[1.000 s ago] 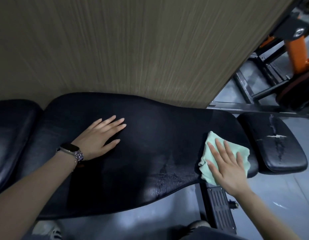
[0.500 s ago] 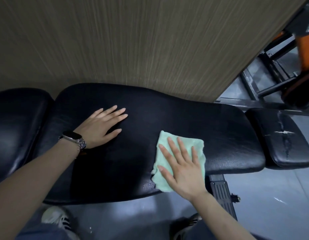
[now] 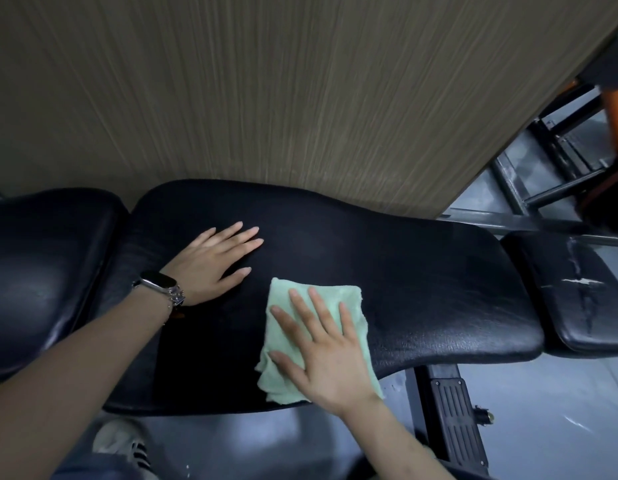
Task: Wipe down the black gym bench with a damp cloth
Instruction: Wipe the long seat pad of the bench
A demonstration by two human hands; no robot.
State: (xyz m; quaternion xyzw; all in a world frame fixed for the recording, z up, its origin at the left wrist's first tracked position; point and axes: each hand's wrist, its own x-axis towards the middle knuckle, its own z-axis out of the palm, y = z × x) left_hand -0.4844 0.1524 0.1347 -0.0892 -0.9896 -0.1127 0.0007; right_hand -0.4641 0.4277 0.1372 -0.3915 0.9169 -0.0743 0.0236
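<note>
Wiping mid-pad: your right hand (image 3: 330, 358) presses flat, fingers straight, on the folded pale-green cloth (image 3: 352, 299) on the black padded vinyl bench (image 3: 421, 289); left hand (image 3: 210, 263) flat, bracing beside the cloth. Next stroke likely needs that left hand lifted clear.

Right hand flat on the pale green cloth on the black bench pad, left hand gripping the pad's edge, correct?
Not quite. In the head view the left hand lies flat on the black padded bench, gripping nothing. Right hand does press the pale green terry cloth.

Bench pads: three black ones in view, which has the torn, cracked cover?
The small end pad at far right, beyond the right hand: pale cracks run across its top. The long middle pad and left pad show none.
</note>
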